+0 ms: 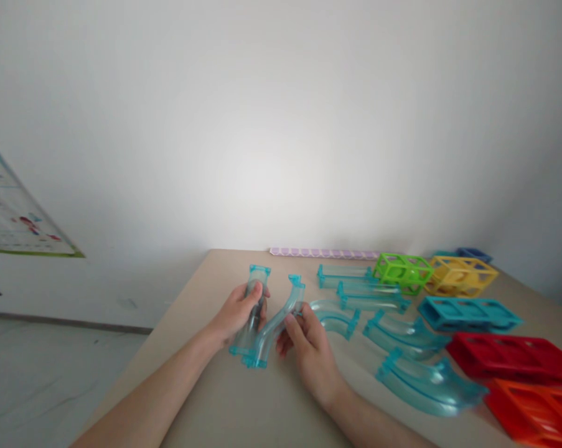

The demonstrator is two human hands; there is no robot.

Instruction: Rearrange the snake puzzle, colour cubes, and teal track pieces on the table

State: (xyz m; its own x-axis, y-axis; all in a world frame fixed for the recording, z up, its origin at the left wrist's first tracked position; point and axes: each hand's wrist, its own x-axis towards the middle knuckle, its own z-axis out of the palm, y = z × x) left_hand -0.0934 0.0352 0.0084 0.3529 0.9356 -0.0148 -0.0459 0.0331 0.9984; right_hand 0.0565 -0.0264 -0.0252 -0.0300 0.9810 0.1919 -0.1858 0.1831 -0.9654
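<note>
My left hand [238, 311] is wrapped around a straight clear-blue track piece [253, 297], thumb on top, holding it just above the beige table [243, 404]. My right hand [304, 339] pinches an S-curved clear-blue track piece [281, 314] at its middle. The two pieces lie side by side and touch near their lower ends. Both hands sit near the table's left part.
More clear-blue track pieces lie to the right: straight ones [343, 275] and curved ones [425, 386]. Beyond them stand lattice blocks in green [403, 270], yellow [460, 275], teal [467, 314], red [509, 358] and orange [537, 410]. A purple strip [322, 252] lies along the wall. The table's left edge drops to the floor.
</note>
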